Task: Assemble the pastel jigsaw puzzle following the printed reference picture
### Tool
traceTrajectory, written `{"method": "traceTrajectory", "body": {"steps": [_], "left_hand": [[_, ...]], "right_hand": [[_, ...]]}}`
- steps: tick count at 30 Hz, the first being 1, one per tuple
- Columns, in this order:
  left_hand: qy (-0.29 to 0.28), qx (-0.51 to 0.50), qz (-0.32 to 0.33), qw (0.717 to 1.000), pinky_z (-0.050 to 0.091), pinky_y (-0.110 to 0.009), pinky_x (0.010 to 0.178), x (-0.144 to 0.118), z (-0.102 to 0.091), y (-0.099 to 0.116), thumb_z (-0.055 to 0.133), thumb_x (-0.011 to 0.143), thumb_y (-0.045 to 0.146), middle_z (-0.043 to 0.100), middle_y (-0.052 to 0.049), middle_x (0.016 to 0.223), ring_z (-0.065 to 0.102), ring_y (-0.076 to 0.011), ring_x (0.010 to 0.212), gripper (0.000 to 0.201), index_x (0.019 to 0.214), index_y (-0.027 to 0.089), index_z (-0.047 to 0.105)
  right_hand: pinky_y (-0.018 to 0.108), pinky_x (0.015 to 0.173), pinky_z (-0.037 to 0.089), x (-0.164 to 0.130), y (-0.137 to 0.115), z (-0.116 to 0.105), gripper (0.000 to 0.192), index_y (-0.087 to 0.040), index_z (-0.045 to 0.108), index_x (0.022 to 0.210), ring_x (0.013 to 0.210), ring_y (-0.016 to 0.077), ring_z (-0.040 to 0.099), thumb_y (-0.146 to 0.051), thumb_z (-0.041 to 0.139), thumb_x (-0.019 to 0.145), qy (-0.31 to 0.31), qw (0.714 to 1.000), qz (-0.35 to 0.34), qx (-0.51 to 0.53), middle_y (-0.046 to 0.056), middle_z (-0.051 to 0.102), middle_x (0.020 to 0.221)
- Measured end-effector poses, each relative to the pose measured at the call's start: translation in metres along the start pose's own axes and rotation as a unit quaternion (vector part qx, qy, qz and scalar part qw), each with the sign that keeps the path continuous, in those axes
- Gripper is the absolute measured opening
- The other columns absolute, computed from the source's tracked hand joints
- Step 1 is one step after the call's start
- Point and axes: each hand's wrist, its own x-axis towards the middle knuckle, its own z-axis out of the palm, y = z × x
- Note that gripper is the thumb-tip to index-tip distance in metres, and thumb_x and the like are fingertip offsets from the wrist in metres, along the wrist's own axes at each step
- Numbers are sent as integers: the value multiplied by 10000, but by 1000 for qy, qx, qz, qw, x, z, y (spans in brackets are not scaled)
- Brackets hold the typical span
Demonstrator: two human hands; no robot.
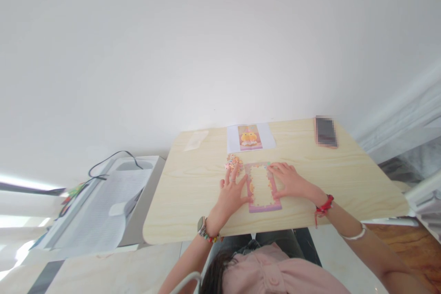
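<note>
A jigsaw puzzle frame [264,208] with a pinkish-purple edge lies flat on the wooden table, its middle bare wood colour and its border lined with pieces. My left hand [231,195] rests at the frame's left side, fingers spread, thumb at the edge. Just past its fingertips is a small heap of loose puzzle pieces [233,161]. On the frame's right side lies my right hand [291,181], fingers stretched toward the upper right corner and thumb lower down. Neither hand visibly holds anything. Behind the frame is a printed picture [250,137] of an orange-yellow figure on a white sheet.
A phone [325,132] lies at the table's back right. A translucent strip [196,140] lies at the back left. Left of the table stands a white cabinet with papers [103,206] and a black cable [117,152] on it. A white wall rises behind.
</note>
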Motion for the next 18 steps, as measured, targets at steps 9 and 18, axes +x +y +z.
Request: {"method": "traceTrajectory", "body": {"steps": [9, 18], "left_hand": [[7, -13, -5, 1000, 357, -542, 882, -21, 5, 5, 702, 564, 518, 149, -124, 1439, 155, -380, 1280, 732, 1221, 307, 457], [12, -10, -26, 1000, 352, -527, 895, -31, 6, 3, 688, 570, 536, 162, -108, 1437, 185, -368, 1272, 728, 1227, 328, 452]], "right_hand": [[487, 900, 312, -16, -11, 7, 868, -215, 327, 1321, 1137, 321, 358, -524, 657, 580, 9, 1000, -4, -16, 135, 396, 1289], [482, 907, 310, -14, -21, 6, 891, -228, 329, 1321, 1142, 326, 357, -542, 669, 560, -1, 1000, -9, -8, 135, 387, 1294]]}}
